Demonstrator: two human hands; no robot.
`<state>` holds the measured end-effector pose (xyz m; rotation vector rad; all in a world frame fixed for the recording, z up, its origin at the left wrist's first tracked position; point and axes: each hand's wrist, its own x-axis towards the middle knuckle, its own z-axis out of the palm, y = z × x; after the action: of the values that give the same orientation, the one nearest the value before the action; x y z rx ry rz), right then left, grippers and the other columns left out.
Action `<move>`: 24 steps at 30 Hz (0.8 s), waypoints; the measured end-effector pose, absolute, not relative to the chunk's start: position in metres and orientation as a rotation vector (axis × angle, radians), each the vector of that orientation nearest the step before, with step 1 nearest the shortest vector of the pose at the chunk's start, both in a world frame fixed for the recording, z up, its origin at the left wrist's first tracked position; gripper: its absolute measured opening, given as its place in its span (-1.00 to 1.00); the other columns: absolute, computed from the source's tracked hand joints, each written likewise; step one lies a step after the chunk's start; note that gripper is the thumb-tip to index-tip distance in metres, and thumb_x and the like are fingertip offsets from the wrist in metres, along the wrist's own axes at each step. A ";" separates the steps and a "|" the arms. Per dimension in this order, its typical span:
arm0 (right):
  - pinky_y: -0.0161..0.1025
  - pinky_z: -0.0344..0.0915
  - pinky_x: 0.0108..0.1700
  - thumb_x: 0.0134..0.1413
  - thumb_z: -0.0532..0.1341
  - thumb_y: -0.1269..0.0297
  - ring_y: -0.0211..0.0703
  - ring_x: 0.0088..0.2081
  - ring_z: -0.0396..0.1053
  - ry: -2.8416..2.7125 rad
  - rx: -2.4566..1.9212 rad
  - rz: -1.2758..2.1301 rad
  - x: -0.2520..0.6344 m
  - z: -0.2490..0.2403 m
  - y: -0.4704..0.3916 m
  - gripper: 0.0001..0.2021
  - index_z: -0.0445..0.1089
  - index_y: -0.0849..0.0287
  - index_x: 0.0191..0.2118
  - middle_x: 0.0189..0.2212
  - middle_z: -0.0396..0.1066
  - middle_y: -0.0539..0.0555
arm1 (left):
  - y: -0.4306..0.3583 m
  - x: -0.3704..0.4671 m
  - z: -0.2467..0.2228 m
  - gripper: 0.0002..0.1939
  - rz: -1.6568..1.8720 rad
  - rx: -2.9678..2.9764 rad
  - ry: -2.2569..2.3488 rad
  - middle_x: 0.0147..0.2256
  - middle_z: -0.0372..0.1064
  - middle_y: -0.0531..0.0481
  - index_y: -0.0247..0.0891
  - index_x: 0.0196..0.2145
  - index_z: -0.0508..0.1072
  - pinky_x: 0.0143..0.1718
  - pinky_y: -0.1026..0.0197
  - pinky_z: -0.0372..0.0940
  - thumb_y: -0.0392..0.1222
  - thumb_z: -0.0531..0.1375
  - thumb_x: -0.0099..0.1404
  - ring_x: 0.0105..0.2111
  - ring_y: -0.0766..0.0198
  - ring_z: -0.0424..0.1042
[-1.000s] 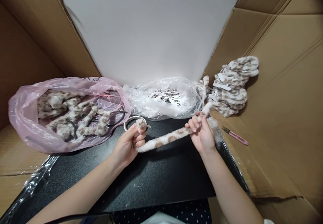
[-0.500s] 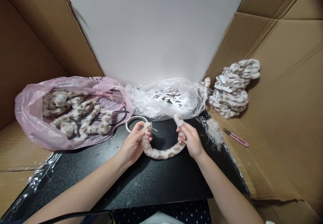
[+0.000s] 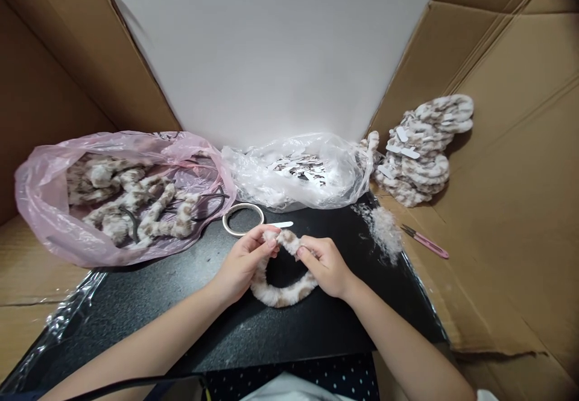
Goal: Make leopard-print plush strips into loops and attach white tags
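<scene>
A fluffy cream-and-brown spotted plush band (image 3: 284,296) is bent into a ring above the black table. My left hand (image 3: 246,259) pinches its upper left end, and my right hand (image 3: 326,265) grips the upper right part. Between my fingers the two ends meet or overlap; the exact joint is hidden. A small white tag (image 3: 283,224) sticks out just beyond the band's top. Behind my left hand lies a roll of tape (image 3: 225,223), flat on the table.
A pink plastic bag (image 3: 43,208) of plush pieces and dark cords stands left. A clear bag (image 3: 253,187) of white-and-dark tags sits at the back. Right are a pile of plush bands (image 3: 420,160), loose fluff (image 3: 384,232) and pink thread snips (image 3: 427,243). Cardboard walls (image 3: 511,178) flank the table (image 3: 203,341).
My right hand has moved left, bringing its end of the plush band against the end in my left hand. The band has gone from an open U to a closed ring.
</scene>
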<state>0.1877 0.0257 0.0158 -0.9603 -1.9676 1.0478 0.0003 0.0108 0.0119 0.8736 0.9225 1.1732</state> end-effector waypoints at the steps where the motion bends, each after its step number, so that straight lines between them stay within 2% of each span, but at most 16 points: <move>1: -0.33 0.01 -0.44 0.20 0.03 0.27 -0.32 -0.54 0.13 -1.972 -0.964 1.046 0.188 0.016 0.025 -0.71 0.23 0.19 -0.54 -0.62 0.15 -0.08 | 0.011 0.000 0.011 -0.67 1.175 0.916 0.942 -0.45 0.41 0.08 -0.22 -0.21 0.49 -0.35 0.38 0.23 -0.05 0.39 0.09 -0.44 0.38 0.33; 3: -0.33 0.00 -0.45 0.20 0.03 0.27 -0.32 -0.55 0.12 -1.984 -0.968 1.045 0.188 0.015 0.025 -0.70 0.20 0.19 -0.56 -0.62 0.14 -0.08 | 0.011 -0.001 0.011 -0.68 1.164 0.989 0.967 -0.42 0.44 0.06 -0.20 -0.16 0.48 -0.32 0.36 0.25 -0.07 0.35 0.14 -0.40 0.34 0.37; 6: -0.32 -0.02 -0.45 0.19 0.04 0.27 -0.33 -0.56 0.09 -1.992 -0.969 1.060 0.188 0.015 0.024 -0.70 0.18 0.18 -0.57 -0.63 0.13 -0.09 | 0.011 -0.001 0.011 -0.67 1.132 1.036 0.940 -0.24 0.52 -0.06 -0.21 -0.10 0.46 -0.15 0.25 0.29 -0.08 0.31 0.19 -0.21 0.21 0.45; 9: -0.32 -0.03 -0.47 0.18 0.04 0.28 -0.33 -0.57 0.08 -1.976 -0.990 1.067 0.187 0.015 0.023 -0.70 0.17 0.18 -0.57 -0.64 0.11 -0.09 | 0.010 -0.001 0.010 -0.65 1.133 1.024 0.872 -0.08 0.50 -0.15 -0.21 -0.07 0.44 0.04 0.12 0.24 -0.04 0.29 0.22 -0.04 0.10 0.43; 13: -0.33 -0.01 -0.46 0.19 0.03 0.27 -0.33 -0.56 0.09 -1.952 -0.983 1.056 0.185 0.014 0.023 -0.71 0.20 0.19 -0.55 -0.63 0.12 -0.09 | 0.009 -0.001 0.008 -0.65 1.124 1.052 0.812 -0.02 0.48 -0.14 -0.19 -0.04 0.43 0.16 0.05 0.15 -0.04 0.26 0.25 0.05 0.07 0.38; 20: -0.32 0.07 -0.41 0.24 0.02 0.24 -0.29 -0.51 0.17 -1.913 -0.903 1.078 0.182 0.012 0.022 -0.72 0.28 0.20 -0.47 -0.57 0.22 -0.05 | 0.009 0.001 0.010 -0.64 1.080 1.060 0.849 -0.03 0.45 -0.13 -0.19 -0.08 0.52 0.15 0.02 0.17 -0.01 0.30 0.19 0.06 0.02 0.34; 24: -0.32 0.09 -0.40 0.25 0.03 0.20 -0.28 -0.50 0.20 -1.860 -0.907 1.107 0.179 0.011 0.019 -0.70 0.30 0.19 -0.47 -0.57 0.27 -0.04 | 0.010 0.001 0.007 -0.67 1.057 1.024 0.883 -0.14 0.46 -0.07 -0.17 -0.19 0.57 0.01 0.12 0.27 -0.05 0.39 0.07 -0.12 0.12 0.40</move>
<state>0.1788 0.0191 0.0111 -0.9065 -1.8600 1.1066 0.0013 0.0098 0.0067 1.0241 0.8835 1.0569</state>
